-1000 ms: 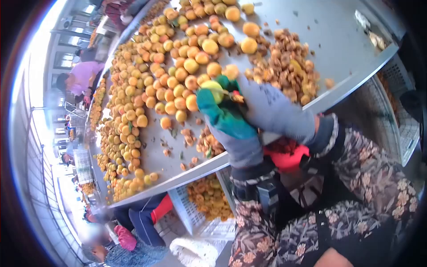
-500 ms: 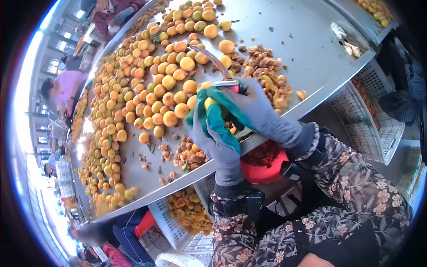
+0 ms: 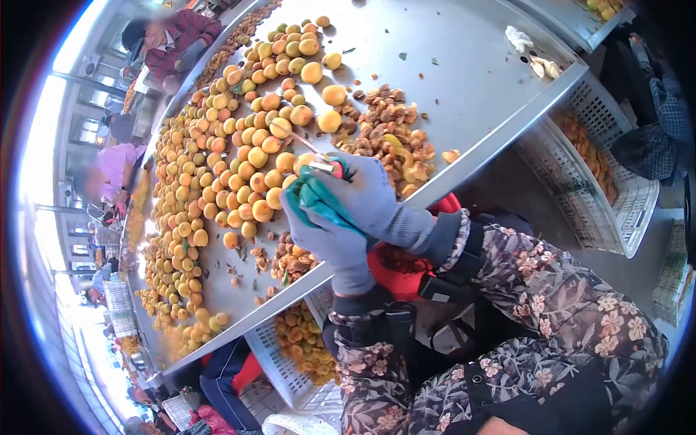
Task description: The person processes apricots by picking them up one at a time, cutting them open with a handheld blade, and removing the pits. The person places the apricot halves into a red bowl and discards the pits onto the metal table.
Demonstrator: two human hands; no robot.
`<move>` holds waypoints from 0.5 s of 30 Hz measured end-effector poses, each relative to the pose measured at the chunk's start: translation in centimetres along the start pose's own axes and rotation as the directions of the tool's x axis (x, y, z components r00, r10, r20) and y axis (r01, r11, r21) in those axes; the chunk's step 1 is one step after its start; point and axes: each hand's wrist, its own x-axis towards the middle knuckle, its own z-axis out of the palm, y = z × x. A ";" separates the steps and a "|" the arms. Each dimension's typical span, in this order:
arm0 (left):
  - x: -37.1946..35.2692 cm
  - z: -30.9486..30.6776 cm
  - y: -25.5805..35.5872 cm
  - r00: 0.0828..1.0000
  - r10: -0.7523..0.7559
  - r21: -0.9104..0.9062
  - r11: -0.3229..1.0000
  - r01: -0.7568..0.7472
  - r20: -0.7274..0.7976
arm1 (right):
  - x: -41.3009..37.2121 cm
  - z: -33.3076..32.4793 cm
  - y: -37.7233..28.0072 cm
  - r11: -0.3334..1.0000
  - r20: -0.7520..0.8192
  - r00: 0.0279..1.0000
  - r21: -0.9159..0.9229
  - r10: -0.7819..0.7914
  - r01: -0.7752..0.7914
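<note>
My right hand [image 3: 362, 192], in a grey glove with green palm, is closed around the red handle of a curved knife [image 3: 304, 141], whose thin blade points up and left over the fruit. Pressed against it from below, my left hand [image 3: 319, 228] is closed too; what lies inside its fingers is hidden. Both hands are over the near edge of the metal table [image 3: 464, 65]. Many whole apricots [image 3: 257, 156] spread to the left of them. A heap of pits and torn pieces [image 3: 384, 119] lies above my right hand, and a smaller heap [image 3: 290, 262] lies left of my left hand.
Below the table edge are a red bowl [image 3: 391, 279], a white crate of apricot halves [image 3: 272, 362] and a white bucket [image 3: 297, 424]. Stacked white crates [image 3: 573, 181] stand at the right. A person in plaid [image 3: 192, 36] and one in pink [image 3: 116, 170] are across the table.
The view has shifted, and both hands appear further left. The knife blade now points more to the left. The yellow-green fruit seen between my hands before is now hidden.
</note>
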 end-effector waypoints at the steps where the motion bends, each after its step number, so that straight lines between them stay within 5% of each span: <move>1: 0.1 0.4 -0.4 1.000 -0.014 -0.074 0.997 0.014 -0.004 | 0.1 -0.2 0.4 0.999 -0.010 0.999 0.003 -0.049 0.049; 3: 0.2 0.2 -0.5 0.995 0.075 0.111 0.990 -0.082 0.061 | 0.1 -1.0 0.7 1.000 0.026 1.000 -0.017 0.008 -0.007; 5: 0.5 0.6 -0.7 0.973 -0.227 -0.333 0.915 0.227 0.039 | 0.0 -1.6 0.0 0.994 -0.011 0.995 -0.043 -0.099 0.098; 7: 1.3 0.2 -1.4 0.974 -0.208 -0.331 0.916 0.227 0.093 | 0.4 -2.0 -0.2 0.998 -0.010 0.998 -0.021 -0.060 0.060; 9: 1.6 -0.5 -1.3 0.972 -0.061 0.070 0.996 0.046 0.226 | 0.4 -2.5 -0.6 0.988 -0.042 0.992 0.098 -0.118 0.121; 10: 1.3 -2.1 0.4 0.764 -0.325 -0.322 0.763 0.560 0.558 | -0.2 -2.8 -1.1 0.990 -0.030 0.995 0.107 -0.091 0.094; 12: 1.5 -2.1 0.1 0.739 -0.402 -0.299 0.729 0.616 0.541 | -1.4 -3.0 -1.7 0.818 0.157 0.828 -0.143 -0.538 0.558; 15: 2.5 -1.7 -1.5 0.671 -0.460 -0.315 0.633 0.707 0.581 | -0.3 -2.4 -0.7 0.867 -0.025 0.869 -0.084 -0.495 0.491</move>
